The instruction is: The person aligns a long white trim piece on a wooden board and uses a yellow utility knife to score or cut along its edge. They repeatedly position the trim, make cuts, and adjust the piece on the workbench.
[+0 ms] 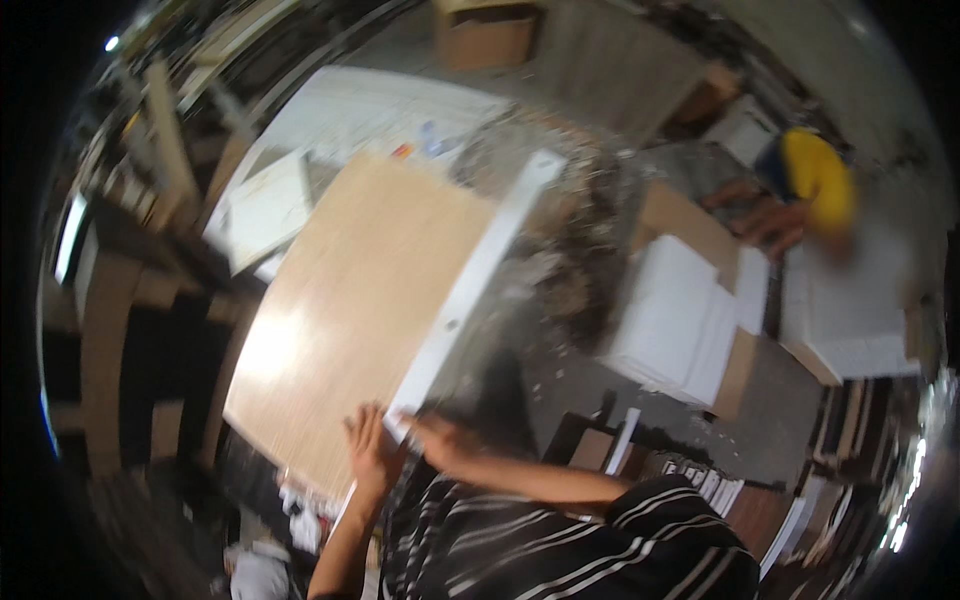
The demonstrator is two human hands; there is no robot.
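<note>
A large light wood-grain panel (360, 270) lies in front of me, a bright glare spot on its left part. Along its right side runs a long white strip (455, 305) with a small dark spot midway. At the near end of the strip, my left hand (372, 450) rests on the panel's near corner, fingers stretched and apart. Close beside it on the right, my right hand (438, 442) reaches to the strip's near end. Its fingers are blurred, and whether they grip the strip does not show.
A person in a yellow top (818, 175) bends over white panels at the right. Stacked white boards (675, 310) lie on brown cardboard. Debris (570, 280) litters the floor beyond the strip. A cardboard box (487, 38) stands at the back, and a dark shelf frame (105, 350) at the left.
</note>
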